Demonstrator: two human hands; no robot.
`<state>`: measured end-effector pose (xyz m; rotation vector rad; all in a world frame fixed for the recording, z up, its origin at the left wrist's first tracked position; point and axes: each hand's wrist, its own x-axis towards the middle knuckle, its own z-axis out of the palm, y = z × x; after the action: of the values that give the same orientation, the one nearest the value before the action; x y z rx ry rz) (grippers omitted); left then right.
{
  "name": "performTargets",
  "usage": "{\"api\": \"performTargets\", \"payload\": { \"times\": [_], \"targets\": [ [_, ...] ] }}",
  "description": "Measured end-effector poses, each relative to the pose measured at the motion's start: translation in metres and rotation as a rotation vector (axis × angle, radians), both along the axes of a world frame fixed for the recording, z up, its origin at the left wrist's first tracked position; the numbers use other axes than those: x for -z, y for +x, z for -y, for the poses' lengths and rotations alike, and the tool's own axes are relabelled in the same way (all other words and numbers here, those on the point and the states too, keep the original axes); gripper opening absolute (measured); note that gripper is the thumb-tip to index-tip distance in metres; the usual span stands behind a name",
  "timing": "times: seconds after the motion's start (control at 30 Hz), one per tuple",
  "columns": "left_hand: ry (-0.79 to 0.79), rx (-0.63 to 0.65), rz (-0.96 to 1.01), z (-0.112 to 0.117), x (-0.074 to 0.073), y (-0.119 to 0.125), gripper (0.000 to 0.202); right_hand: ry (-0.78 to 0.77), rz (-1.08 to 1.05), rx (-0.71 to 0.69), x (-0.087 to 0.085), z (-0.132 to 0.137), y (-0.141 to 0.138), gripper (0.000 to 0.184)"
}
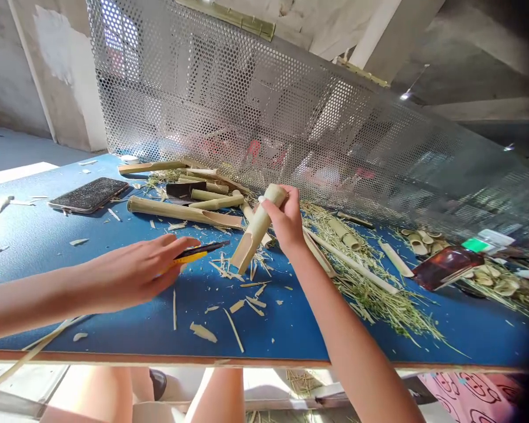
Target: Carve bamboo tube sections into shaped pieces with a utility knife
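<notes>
The left hand (134, 275) grips a yellow-and-black utility knife (201, 252), its fingers (176, 247) closed narrow around the handle. The knife's tip points just beside a bamboo tube (254, 230), which the right hand (287, 220) holds tilted above the blue desk (282, 335). The right fingers (275, 202) wrap the tube's upper end, and its lower end, cut to a slanted scoop, hangs just over scattered bamboo shavings (233, 294). Beyond lie a long notched bamboo stalk (180, 212), shorter bamboo pieces (211, 195) and a phone (88, 195). To the right are heaped dry shreds (370, 294), small curved bamboo pieces (423, 242) and a glossy brown packet (445, 267). A perforated metal screen (247, 100) stands along the desk's far edge.
</notes>
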<state>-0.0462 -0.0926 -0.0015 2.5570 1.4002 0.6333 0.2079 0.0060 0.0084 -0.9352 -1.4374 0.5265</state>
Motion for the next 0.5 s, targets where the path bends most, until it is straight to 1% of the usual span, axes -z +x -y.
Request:
{"api": "performTargets", "payload": {
  "times": [0.07,0.13,0.2,0.23,0.27,0.33,0.37,0.43,0.5],
  "targets": [
    [-0.247,0.016,0.089,0.01,-0.005,0.002,0.052,0.062,0.052,0.095,-0.007,0.006,0.006,0.038],
    [-0.51,0.027,0.238,0.02,-0.01,0.003,0.058,0.072,0.164,0.129,-0.019,0.016,0.016,0.041],
    [-0.717,-0.002,0.353,0.029,-0.013,0.0,0.064,-0.017,0.308,0.068,-0.032,0.032,0.027,0.053],
    [-0.801,-0.047,0.388,0.032,-0.013,-0.003,0.067,-0.064,0.375,0.065,-0.038,0.041,0.033,0.054],
    [-0.866,-0.102,0.412,0.034,-0.014,-0.007,0.069,-0.091,0.442,0.098,-0.042,0.051,0.039,0.051],
    [-0.923,-0.18,0.438,0.034,-0.015,-0.015,0.07,-0.128,0.544,0.175,-0.045,0.068,0.05,0.043],
    [-0.904,-0.193,0.441,0.033,-0.017,-0.018,0.069,-0.128,0.57,0.234,-0.044,0.075,0.055,0.04],
    [-0.805,-0.18,0.423,0.028,-0.02,-0.021,0.068,-0.145,0.59,0.317,-0.039,0.081,0.067,0.04],
    [-0.711,-0.164,0.401,0.024,-0.024,-0.017,0.068,-0.225,0.56,0.326,-0.032,0.078,0.077,0.042]
  ]
}}
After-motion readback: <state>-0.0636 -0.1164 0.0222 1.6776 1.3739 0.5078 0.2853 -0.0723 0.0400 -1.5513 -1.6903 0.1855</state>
